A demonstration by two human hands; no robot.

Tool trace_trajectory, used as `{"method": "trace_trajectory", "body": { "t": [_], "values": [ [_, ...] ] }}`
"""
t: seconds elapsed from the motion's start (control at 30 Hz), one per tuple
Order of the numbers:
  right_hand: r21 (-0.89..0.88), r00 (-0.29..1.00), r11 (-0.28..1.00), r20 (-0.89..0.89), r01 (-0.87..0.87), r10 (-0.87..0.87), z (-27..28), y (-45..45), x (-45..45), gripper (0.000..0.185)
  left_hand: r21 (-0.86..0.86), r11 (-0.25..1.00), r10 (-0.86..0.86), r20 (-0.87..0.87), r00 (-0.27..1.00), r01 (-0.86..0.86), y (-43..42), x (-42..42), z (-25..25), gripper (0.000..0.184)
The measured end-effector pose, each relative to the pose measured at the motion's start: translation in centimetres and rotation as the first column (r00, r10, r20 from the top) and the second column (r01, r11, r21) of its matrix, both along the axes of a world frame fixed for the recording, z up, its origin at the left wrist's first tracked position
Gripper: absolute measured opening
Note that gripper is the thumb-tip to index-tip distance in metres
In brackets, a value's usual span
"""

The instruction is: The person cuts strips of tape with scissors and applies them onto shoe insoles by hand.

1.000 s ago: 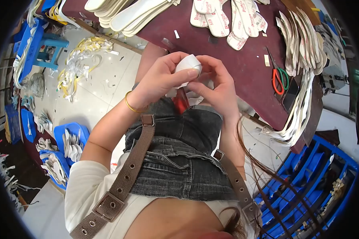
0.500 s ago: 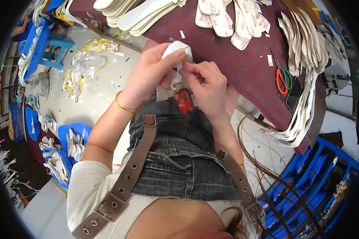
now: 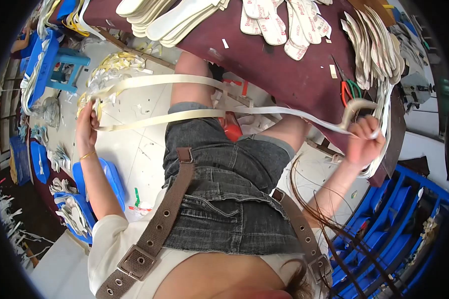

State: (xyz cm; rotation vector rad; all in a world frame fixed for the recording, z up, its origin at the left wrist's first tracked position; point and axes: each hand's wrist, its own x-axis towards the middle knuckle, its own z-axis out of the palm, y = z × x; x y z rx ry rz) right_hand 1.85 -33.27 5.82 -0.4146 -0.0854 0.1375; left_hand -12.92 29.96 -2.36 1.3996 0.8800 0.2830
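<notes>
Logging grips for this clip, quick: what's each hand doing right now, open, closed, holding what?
Left hand: closed, holding the cream strip.
Right hand: closed, fingers curled on the white strip.

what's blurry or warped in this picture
Head view: wide-angle distortion bows the maroon table edge and leaves the corners black; head view: the right hand and the pale strip beside it look smeared; head view: red print on the white pieces is crisper, though only partly legible.
</notes>
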Motion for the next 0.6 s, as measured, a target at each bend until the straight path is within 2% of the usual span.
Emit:
{"method": "trace_trajectory", "body": {
  "t": [0.03,0.07,0.1,0.13,0.17,0.2,0.23,0.27,0.3,0.33,0.37,0.4,0.43,0.47,0.5,0.53,0.57,0.6],
  "values": [
    [-0.024,0.999,0.999,0.023,0.047,-0.046,1.0,-2.0,-0.4,0.013,0.17,0.975,-0.083,-0.335,0.939,0.146,4.0,-2.2,-3.4,0.037],
    [-0.08,0.993,0.99,0.038,0.117,-0.114,1.9,-3.7,-0.7,0.013,0.278,0.9,-0.091,-0.636,0.766,0.337,7.5,-4.0,-7.2,0.048],
    [-0.107,0.988,0.983,0.062,0.147,-0.141,3.0,-3.6,-1.0,0.014,0.785,0.177,0.056,-0.611,0.79,0.594,8.4,-5.7,-11.4,0.059],
    [-0.142,0.983,0.974,0.079,0.175,-0.165,4.2,-3.4,-1.3,0.014,0.779,0.169,0.126,-0.625,0.77,0.604,2.2,-3.1,-7.7,0.057],
    [-0.154,0.982,0.971,0.077,0.181,-0.171,5.0,-3.1,-1.5,0.014,0.835,0.307,-0.158,-0.429,0.889,0.457,-0.8,-0.5,-7.3,0.05],
    [-0.256,0.981,0.949,0.107,0.184,-0.162,5.7,-2.4,-1.4,0.015,0.774,0.49,-0.324,-0.264,0.908,0.4,-5.6,2.6,-6.1,0.041],
    [-0.354,0.98,0.917,0.136,0.186,-0.146,6.2,-1.6,-1.2,0.017,0.539,0.714,-0.439,-0.151,0.886,0.446,-11.4,5.6,-3.8,0.037],
    [-0.43,0.982,0.885,0.136,0.179,-0.132,6.7,-0.9,-1.0,0.023,0.525,0.626,-0.633,-0.088,0.769,0.577,-16.0,7.6,-2.1,0.036],
    [-0.455,0.98,0.873,0.167,0.173,-0.107,7.4,-1.0,-1.0,0.024,0.635,0.33,-0.879,-0.063,0.472,0.698,-19.1,9.6,-0.5,0.038],
    [-0.48,0.978,0.861,0.195,0.167,-0.081,8.3,-1.3,-0.9,0.025,0.645,0.183,-0.943,-0.098,0.318,0.742,-21.8,11.3,-0.9,0.044],
    [-0.492,0.968,0.845,0.227,0.209,-0.108,9.7,-2.3,-1.3,0.026,0.738,0.034,-0.961,-0.161,0.225,0.674,-24.0,12.9,-2.4,0.049],
    [-0.489,0.949,0.845,0.31,0.215,-0.062,11.3,-3.8,-1.7,0.029,0.809,-0.113,-0.962,-0.234,0.14,0.577,-25.3,14.1,-4.3,0.054],
    [-0.519,0.952,0.819,0.29,0.245,-0.101,13.7,-6.6,-2.3,0.03,0.812,-0.114,-0.965,-0.228,0.132,0.572,-25.5,14.6,-6.0,0.054],
    [-0.508,0.934,0.796,0.3,0.33,-0.196,16.3,-9.0,-3.4,0.028,0.834,-0.352,-0.892,-0.437,0.119,0.424,-25.8,14.9,-7.7,0.058],
    [-0.5,0.907,0.761,0.307,0.412,-0.289,18.8,-11.5,-4.5,0.027,0.779,-0.571,-0.774,-0.616,0.146,0.26,-26.1,15.0,-9.9,0.063],
    [-0.524,0.856,0.682,0.392,0.51,-0.338,22.0,-14.5,-5.9,0.015,0.732,-0.603,-0.727,-0.668,0.16,0.318,-25.2,14.3,-14.5,0.063],
    [-0.245,0.942,0.942,0.3,0.228,-0.15,24.5,-17.3,-7.4,0.003,0.679,-0.631,-0.675,-0.719,0.167,0.376,-24.1,14.0,-18.4,0.063],
    [-0.227,0.929,0.943,0.333,0.245,-0.161,26.6,-18.9,-9.0,0.006,0.403,-0.689,-0.533,-0.845,-0.043,0.603,-24.3,15.1,-19.5,0.057]
  ]
}}
